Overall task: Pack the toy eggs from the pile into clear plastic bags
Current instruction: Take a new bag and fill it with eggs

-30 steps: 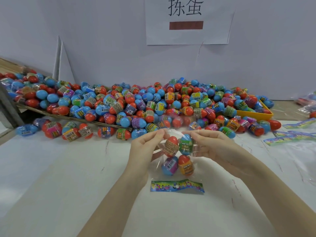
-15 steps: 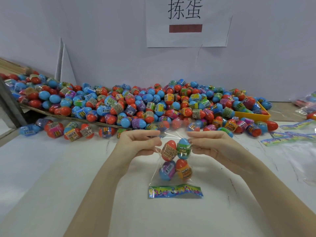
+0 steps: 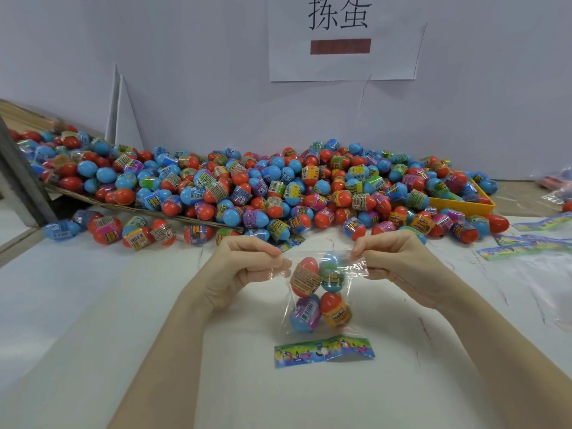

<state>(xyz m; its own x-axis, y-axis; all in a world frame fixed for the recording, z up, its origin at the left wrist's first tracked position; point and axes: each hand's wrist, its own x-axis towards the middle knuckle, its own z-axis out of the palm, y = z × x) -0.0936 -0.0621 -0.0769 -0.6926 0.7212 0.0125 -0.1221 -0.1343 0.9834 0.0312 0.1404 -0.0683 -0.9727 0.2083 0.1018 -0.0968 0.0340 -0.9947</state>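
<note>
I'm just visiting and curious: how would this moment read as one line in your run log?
step: closing bag | left hand: pinches bag top | right hand: pinches bag top | clear bag: four eggs inside | pile: behind

A paper sign (image 3: 343, 38) hangs on the grey wall (image 3: 185, 72), above a yellow tray (image 3: 461, 209) on the white table (image 3: 93, 320).

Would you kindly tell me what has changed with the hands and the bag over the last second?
Both hands, left hand and right hand, curled tighter on the clear bag mouth and drew apart slightly. The four eggs stayed inside; the colourful card and egg pile stayed put.
</note>
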